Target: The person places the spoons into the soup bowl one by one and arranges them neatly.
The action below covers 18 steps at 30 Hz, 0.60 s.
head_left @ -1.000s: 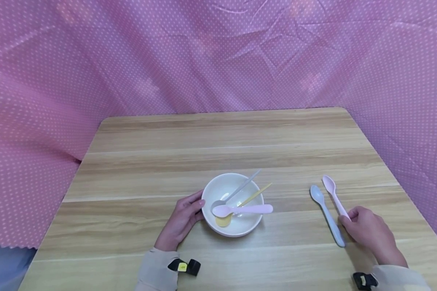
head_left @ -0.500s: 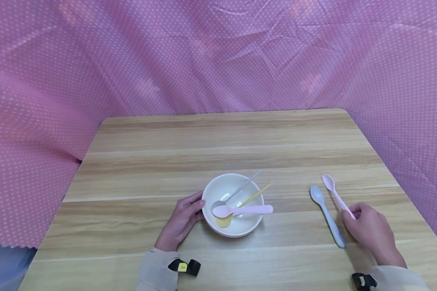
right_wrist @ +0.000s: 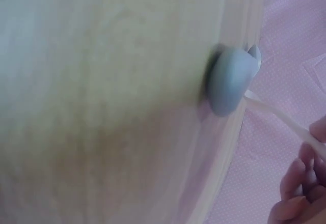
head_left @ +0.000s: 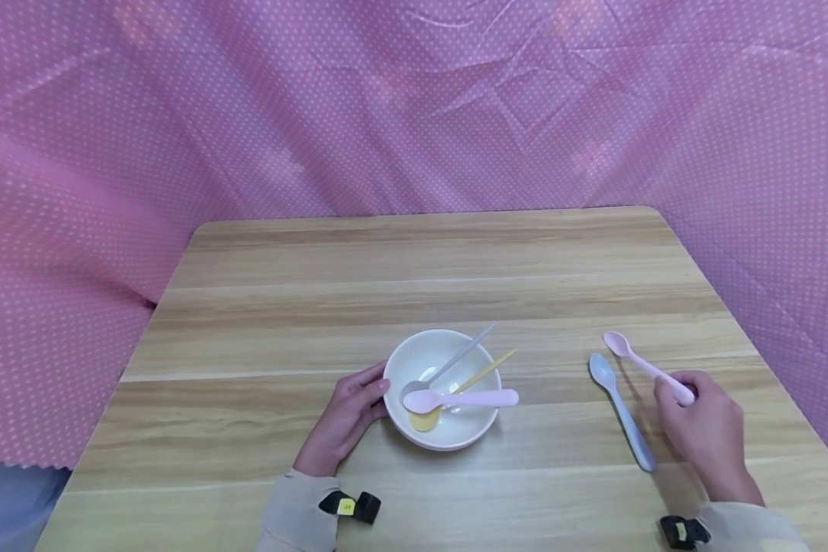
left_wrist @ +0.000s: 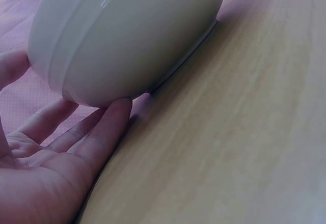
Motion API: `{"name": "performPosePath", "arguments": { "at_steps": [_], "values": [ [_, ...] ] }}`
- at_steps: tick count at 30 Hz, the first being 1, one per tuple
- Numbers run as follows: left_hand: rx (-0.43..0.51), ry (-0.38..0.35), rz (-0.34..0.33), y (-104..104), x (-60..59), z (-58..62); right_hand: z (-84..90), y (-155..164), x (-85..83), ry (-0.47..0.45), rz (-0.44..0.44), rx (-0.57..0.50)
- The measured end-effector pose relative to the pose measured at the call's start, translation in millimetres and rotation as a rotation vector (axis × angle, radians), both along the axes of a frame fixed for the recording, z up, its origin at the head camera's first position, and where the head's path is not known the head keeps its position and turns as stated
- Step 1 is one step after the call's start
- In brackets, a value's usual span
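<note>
My left hand point(head_left: 348, 418) holds a white bowl point(head_left: 448, 442) by its near left side, thumb at the rim. In the left wrist view, my fingertips touch the outer wall of the bowl point(left_wrist: 132, 40). Inside lie a pale grey spoon point(head_left: 461, 355), a yellow spoon point(head_left: 483, 373) and a pink spoon point(head_left: 479, 398), handles jutting past the rim. Over to the right, my right hand point(head_left: 707, 429) pinches another pink spoon point(head_left: 647, 366) by its handle, bowl end pointing away and left. Just left of it, a light blue spoon point(head_left: 623, 414) lies on the table.
The wooden table point(head_left: 317, 268) has its far edge along a pink dotted cloth point(head_left: 414, 115), which also hangs at both sides. Bare wood separates the bowl from the blue spoon. In the right wrist view, the blue spoon's handle end point(right_wrist: 229, 81) looms close.
My right hand has moved slightly away from me, tilting the pink spoon so its handle end rises and its bowl end shifts left. My left hand and the bowl stay put.
</note>
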<state>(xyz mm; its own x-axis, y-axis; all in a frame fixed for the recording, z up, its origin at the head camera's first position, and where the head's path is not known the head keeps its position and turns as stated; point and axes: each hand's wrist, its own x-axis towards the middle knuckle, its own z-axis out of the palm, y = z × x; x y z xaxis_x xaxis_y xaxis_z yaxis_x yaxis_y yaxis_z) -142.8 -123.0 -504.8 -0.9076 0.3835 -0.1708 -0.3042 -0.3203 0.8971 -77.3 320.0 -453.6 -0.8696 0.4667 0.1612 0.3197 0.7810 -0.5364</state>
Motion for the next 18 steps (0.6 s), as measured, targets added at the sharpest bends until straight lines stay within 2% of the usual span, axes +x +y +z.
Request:
{"name": "performPosePath", "arguments": {
  "at_steps": [8,15,18],
  "values": [
    [-0.012,-0.002,0.010,1,0.9,1.1,0.1,-5,-3.1,0.130,-0.099,-0.013],
    [-0.011,-0.017,0.011,0,1.0,0.3,-1.3,-9,-4.1,0.318,-0.147,-0.068],
    [-0.008,-0.014,0.010,1,0.5,0.0,-1.2,-12,-4.5,0.369,-0.163,-0.104]
  ]
}}
